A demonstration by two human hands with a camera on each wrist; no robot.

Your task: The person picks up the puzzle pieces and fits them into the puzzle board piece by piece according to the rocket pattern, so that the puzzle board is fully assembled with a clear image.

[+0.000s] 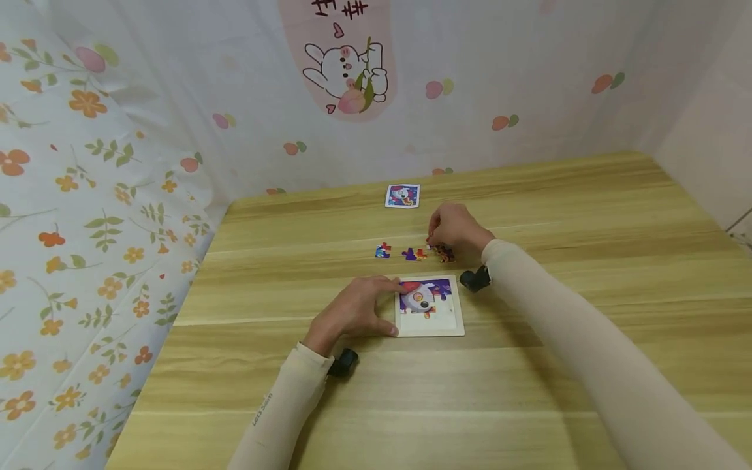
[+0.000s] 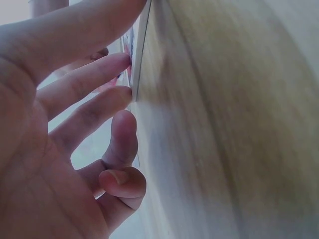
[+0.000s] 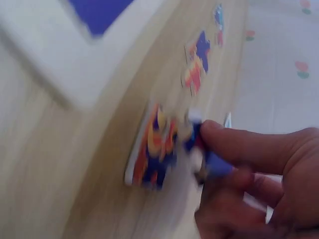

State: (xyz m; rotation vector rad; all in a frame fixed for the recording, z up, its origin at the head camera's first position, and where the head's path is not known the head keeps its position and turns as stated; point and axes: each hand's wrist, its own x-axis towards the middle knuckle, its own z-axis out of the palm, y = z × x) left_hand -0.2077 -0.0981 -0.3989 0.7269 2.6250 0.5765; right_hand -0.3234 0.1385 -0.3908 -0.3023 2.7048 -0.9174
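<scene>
Puzzle tray (image 1: pixel 443 320) was steadied, seemingly, below picture centre by left hand (image 1: pixel 358 307), fingers spread; above, puzzle piece (image 3: pixel 217 164) was pinched by right hand (image 1: pixel 458 227), likely for control!

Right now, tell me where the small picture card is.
In the head view, the picture card lies near the far edge of the table, to the left of the right hand, beyond the loose puzzle pieces and the puzzle tray.

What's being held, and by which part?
Right hand pinches a puzzle piece, apparently by one edge, though blurred; left hand only rests on the puzzle tray.
</scene>
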